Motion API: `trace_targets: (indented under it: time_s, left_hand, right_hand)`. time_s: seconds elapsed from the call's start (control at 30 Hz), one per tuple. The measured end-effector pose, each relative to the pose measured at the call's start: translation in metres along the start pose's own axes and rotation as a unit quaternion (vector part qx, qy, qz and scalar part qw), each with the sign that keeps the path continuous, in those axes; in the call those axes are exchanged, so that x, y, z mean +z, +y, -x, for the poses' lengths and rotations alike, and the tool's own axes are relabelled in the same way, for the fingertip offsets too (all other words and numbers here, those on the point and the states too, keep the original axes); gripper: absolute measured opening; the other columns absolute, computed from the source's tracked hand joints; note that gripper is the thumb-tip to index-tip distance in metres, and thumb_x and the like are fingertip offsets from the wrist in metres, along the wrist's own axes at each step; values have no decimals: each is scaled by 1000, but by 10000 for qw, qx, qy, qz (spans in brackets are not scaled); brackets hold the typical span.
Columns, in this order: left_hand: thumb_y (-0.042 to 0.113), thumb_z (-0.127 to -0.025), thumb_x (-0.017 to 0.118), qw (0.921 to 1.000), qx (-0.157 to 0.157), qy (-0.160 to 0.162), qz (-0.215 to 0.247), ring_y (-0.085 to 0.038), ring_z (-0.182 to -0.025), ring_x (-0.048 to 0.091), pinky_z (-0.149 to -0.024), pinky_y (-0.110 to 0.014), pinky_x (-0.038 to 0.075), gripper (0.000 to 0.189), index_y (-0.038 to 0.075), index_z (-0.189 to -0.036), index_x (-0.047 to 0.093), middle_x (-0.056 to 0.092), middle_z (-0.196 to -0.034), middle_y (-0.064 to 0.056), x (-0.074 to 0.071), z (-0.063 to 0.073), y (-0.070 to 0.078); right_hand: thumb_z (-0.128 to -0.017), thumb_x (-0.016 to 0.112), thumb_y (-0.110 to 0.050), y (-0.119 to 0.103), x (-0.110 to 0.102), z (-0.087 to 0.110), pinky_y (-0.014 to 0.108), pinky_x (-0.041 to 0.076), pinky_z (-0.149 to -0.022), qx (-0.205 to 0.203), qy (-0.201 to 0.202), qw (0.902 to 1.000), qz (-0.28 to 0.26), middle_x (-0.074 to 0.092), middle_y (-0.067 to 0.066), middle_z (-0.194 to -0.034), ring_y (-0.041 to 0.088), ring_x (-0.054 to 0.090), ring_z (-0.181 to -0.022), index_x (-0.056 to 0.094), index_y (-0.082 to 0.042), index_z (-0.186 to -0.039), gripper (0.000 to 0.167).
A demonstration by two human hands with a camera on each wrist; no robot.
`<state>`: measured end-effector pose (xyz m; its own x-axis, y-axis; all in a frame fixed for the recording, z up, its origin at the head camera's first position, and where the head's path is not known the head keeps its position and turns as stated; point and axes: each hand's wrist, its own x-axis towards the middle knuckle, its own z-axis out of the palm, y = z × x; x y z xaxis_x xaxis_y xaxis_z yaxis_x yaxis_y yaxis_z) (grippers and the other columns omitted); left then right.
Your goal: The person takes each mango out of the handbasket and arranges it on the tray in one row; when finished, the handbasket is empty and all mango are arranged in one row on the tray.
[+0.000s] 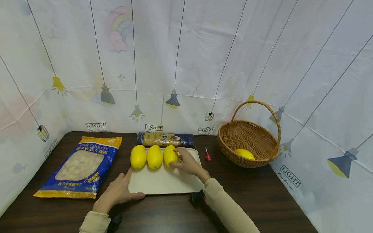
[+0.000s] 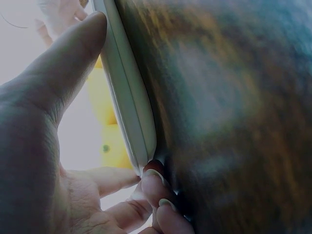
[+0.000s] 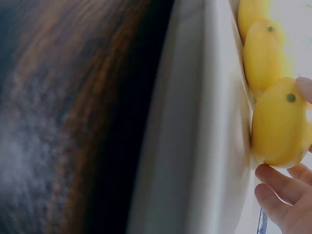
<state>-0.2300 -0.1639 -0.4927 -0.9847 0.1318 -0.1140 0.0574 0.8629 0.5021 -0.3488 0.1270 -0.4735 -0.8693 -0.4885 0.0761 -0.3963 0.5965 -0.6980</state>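
Note:
Three yellow mangoes stand side by side along the back left of a cream tray [image 1: 163,184]. My right hand [image 1: 187,161] holds the rightmost mango [image 1: 170,156], thumb on its near side and fingers round its far right. The middle mango [image 1: 154,157] and the left mango [image 1: 138,156] lie right next to it. At the tray's front left corner, my left hand [image 1: 118,191] grips the tray, its thumb along the front edge and fingers at the left side. In the left wrist view, fingertips [image 2: 155,187] curl at the tray's corner.
A wicker basket [image 1: 247,142] with another yellow mango [image 1: 244,153] inside stands at the right. A red lollipop [image 1: 208,156] lies between basket and tray. Behind the tray is a blue pasta packet [image 1: 164,139]; a large orecchiette bag [image 1: 78,166] lies at the left.

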Motion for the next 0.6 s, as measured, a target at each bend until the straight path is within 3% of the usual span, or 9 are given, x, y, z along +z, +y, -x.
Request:
trace_targets:
  time_s: [0.6]
  left_hand:
    - [69, -67, 81, 10000, 11, -38, 28, -40, -110, 61, -96, -64, 46, 130, 0, -159, 20, 55, -130, -28, 0, 1, 0]
  right_hand:
    - [-89, 77, -34, 2, -2, 2, 46, 45, -113, 111, -30, 9998, 189, 41, 18, -152, 33, 47, -139, 44, -3, -148, 74]
